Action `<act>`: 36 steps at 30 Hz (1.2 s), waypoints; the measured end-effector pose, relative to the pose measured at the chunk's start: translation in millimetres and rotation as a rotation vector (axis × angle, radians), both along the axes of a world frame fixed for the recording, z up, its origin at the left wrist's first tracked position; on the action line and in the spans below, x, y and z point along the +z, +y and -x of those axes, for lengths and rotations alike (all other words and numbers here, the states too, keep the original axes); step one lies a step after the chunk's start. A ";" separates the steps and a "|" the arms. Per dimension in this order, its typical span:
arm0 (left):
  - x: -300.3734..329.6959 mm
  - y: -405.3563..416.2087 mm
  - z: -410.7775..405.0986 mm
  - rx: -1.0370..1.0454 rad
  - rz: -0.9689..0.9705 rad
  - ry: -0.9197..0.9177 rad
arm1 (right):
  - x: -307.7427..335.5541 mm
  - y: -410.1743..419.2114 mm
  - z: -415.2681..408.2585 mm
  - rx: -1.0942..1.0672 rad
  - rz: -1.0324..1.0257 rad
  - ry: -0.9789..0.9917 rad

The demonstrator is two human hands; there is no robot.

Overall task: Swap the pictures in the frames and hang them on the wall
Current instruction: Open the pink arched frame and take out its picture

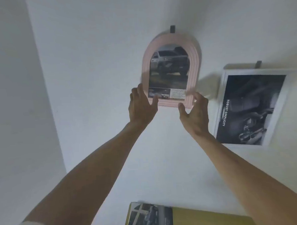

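Pink arched frame (172, 71) sits high on the wall under its dark hook (172, 28), left hand (140, 106) and right hand (194, 113) at its bottom corners, fingers spread and loosely curled. Best to steady it level by light touches. White frame (247, 107) hangs near on the right, tilted; open wall on the left.

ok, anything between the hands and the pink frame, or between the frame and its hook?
Nothing visible. The left hand and right hand are at the bottom corners of the pink frame, fingers spread. Its arched top sits right under the dark hook on bare wall. The white frame hangs apart, to the right.
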State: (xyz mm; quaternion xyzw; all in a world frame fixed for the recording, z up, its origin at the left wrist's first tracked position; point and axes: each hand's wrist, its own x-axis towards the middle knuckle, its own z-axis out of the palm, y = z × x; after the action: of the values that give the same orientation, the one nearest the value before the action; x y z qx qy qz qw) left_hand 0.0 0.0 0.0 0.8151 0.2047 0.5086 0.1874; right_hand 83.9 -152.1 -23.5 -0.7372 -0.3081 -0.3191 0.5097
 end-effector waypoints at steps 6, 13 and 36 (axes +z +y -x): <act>35.5 20.1 -11.7 -0.048 0.218 0.019 | 33.6 2.6 -28.2 0.080 -0.036 0.265; 42.2 26.5 -11.2 -0.220 0.470 -0.074 | 46.4 -4.4 -36.2 0.146 -0.095 0.341; -75.9 -3.9 54.2 -0.667 0.707 0.354 | -78.8 -96.9 23.2 0.097 0.184 0.679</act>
State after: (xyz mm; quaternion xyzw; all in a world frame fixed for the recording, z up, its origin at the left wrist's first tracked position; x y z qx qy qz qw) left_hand -54.2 -3.9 -75.9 0.7964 0.1215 0.1750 0.5660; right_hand 60.7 -249.0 -102.3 -0.8285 -0.1831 -0.0021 0.5292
